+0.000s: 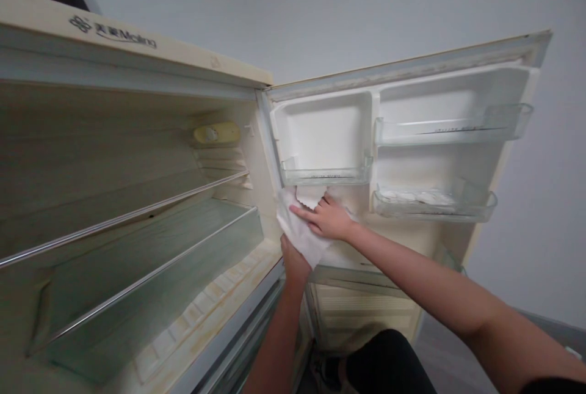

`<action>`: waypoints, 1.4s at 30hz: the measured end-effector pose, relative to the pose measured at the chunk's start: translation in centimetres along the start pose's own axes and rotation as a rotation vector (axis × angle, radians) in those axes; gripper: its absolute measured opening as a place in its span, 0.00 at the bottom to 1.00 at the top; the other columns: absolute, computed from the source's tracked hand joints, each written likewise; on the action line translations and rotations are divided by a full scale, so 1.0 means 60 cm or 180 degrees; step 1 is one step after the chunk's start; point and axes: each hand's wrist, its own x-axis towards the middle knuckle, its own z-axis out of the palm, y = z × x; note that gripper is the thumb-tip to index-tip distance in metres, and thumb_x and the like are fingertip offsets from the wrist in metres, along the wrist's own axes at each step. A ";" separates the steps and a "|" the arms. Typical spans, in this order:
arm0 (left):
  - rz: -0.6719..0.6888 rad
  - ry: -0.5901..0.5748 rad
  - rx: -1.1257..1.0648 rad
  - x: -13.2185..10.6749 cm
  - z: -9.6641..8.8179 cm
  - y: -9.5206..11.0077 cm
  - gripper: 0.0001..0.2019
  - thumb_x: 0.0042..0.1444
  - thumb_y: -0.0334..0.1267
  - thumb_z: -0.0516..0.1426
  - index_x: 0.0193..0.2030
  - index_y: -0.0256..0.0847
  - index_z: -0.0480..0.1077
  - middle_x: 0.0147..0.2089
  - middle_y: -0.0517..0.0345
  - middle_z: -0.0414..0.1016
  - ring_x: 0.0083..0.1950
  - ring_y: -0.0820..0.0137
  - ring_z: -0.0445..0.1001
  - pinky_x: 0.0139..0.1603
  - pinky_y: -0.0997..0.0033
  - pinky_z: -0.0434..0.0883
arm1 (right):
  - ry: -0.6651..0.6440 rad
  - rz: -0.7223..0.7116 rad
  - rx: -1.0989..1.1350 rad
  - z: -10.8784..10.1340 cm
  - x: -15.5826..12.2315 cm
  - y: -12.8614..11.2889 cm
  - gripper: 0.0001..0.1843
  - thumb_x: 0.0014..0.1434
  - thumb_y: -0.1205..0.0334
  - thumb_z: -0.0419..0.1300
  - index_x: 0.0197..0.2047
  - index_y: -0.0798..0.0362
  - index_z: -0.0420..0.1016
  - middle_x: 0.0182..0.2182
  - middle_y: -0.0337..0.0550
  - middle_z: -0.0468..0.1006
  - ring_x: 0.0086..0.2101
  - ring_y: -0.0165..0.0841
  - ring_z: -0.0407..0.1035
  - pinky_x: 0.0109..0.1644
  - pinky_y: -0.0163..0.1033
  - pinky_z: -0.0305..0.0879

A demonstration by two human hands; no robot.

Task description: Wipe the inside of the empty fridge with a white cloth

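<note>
A white cloth, thin and perhaps a paper wipe, is spread between my hands in front of the inner side of the open fridge door. From below, my left hand grips its lower edge, with most of the fingers hidden behind the cloth. My right hand holds it from the right side, index finger stretched across its front. Just above is the small clear door shelf. A jagged upper edge of the cloth shows under that shelf.
On the left stands the open fridge, with a glass shelf and a clear drawer inside. The door carries further clear shelves; whitish items lie in one. A lower door stands open beneath. My knee is at the bottom.
</note>
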 end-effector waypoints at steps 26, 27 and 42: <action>0.0022 -0.0469 0.0797 -0.023 -0.022 0.017 0.20 0.59 0.27 0.56 0.58 0.41 0.65 0.55 0.44 0.70 0.62 0.53 0.73 0.62 0.52 0.73 | -0.0567 -0.0453 -0.0168 0.097 -0.082 0.005 0.32 0.70 0.60 0.57 0.75 0.54 0.65 0.58 0.55 0.80 0.62 0.47 0.67 0.77 0.65 0.46; 0.0008 -0.0462 0.0804 -0.023 -0.022 0.019 0.19 0.60 0.28 0.56 0.58 0.41 0.65 0.55 0.44 0.70 0.62 0.52 0.73 0.62 0.52 0.73 | -0.0642 -0.0554 -0.0136 0.100 -0.084 0.008 0.32 0.69 0.61 0.58 0.74 0.55 0.66 0.55 0.54 0.81 0.61 0.46 0.68 0.78 0.64 0.47; -0.0042 -0.0337 0.1006 -0.019 -0.015 0.019 0.14 0.67 0.34 0.51 0.58 0.36 0.66 0.59 0.36 0.70 0.64 0.49 0.72 0.65 0.46 0.71 | -0.1082 -0.0601 -0.0269 -0.015 -0.421 0.162 0.37 0.61 0.81 0.48 0.62 0.41 0.80 0.30 0.41 0.79 0.45 0.37 0.72 0.76 0.54 0.53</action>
